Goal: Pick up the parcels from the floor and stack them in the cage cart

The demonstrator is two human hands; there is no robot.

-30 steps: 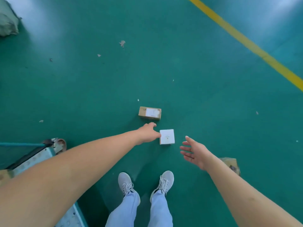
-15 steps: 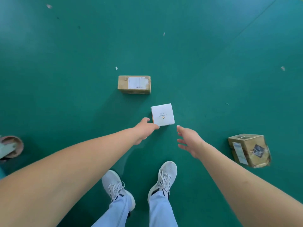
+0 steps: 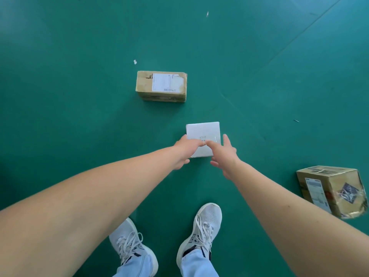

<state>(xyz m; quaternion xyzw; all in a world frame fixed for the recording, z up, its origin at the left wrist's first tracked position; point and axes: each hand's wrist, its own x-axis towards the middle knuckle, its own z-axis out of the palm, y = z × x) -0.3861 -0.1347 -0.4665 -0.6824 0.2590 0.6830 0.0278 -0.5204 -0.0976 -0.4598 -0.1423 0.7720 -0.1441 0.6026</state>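
The white box (image 3: 202,139) lies on the floor (image 3: 79,116) and is clasped at its near corners by the left hand (image 3: 184,151) and right hand (image 3: 222,154), fingers curled round its edges. With so shallow a hold, the box could be dropped once lifted. No cart is seen.

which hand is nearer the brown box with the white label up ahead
Left. The left hand grips the white box's left edge, on the side towards the brown box with the white label. The right hand is at the white box's right edge, farther off.
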